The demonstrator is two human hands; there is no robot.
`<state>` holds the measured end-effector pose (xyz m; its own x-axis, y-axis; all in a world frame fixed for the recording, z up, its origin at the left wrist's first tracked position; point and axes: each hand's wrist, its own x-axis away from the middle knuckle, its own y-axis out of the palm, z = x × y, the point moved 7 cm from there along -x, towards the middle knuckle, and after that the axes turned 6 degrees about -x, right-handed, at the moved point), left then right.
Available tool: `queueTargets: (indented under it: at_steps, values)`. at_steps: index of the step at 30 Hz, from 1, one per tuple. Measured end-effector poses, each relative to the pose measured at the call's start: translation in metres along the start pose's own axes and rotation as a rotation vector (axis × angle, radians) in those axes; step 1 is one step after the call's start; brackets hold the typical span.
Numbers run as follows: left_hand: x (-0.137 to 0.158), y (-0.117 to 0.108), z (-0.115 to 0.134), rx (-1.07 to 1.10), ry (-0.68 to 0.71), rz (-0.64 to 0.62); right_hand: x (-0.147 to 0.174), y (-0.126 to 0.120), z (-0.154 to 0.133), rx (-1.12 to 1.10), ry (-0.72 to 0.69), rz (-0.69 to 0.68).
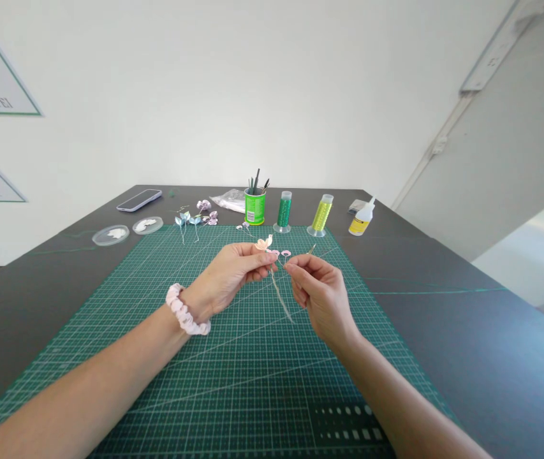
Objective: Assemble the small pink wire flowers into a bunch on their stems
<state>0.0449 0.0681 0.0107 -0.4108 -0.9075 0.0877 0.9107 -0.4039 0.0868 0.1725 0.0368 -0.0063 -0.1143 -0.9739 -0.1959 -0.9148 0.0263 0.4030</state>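
Note:
Pinched in my left hand (240, 271) is a small pale peach flower (264, 243) on a thin stem. A bundle of fine pale strands (281, 301) hangs below that hand. My right hand (319, 287) is closed, thumb against forefinger, on the thin stem of a small pink petal piece (286, 254); the pinched end is hidden. A slim pointed tip (312, 249) shows behind the right fingers, too small to name. Both hands are close together above the green cutting mat (233, 389). A pale pink scrunchie (184, 312) circles my left wrist.
Behind the hands stand a green pen tin (255, 209), a green thread spool (284, 212), a yellow-green spool (321, 215) and a glue bottle (362, 218). Blue wired flowers (188, 220), purple flowers (208, 213), a clear dish (110, 235) and a phone (139, 200) lie left.

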Motion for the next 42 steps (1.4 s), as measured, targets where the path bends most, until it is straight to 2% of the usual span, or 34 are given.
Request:
queueTargets:
  at_steps: [15,33,42]
  values:
    - [0.0031,0.003,0.0061,-0.065,0.07,0.0,-0.0004,0.0019,0.0,-0.008,0.007,-0.016]
    - [0.0012,0.0049,-0.0014,-0.012,-0.021,-0.078,-0.0015,-0.0017,0.0002,0.009,-0.01,0.007]
    - [0.0021,0.0056,-0.0028,0.011,-0.05,-0.123,-0.0016,-0.0023,0.0019,0.046,0.033,0.042]
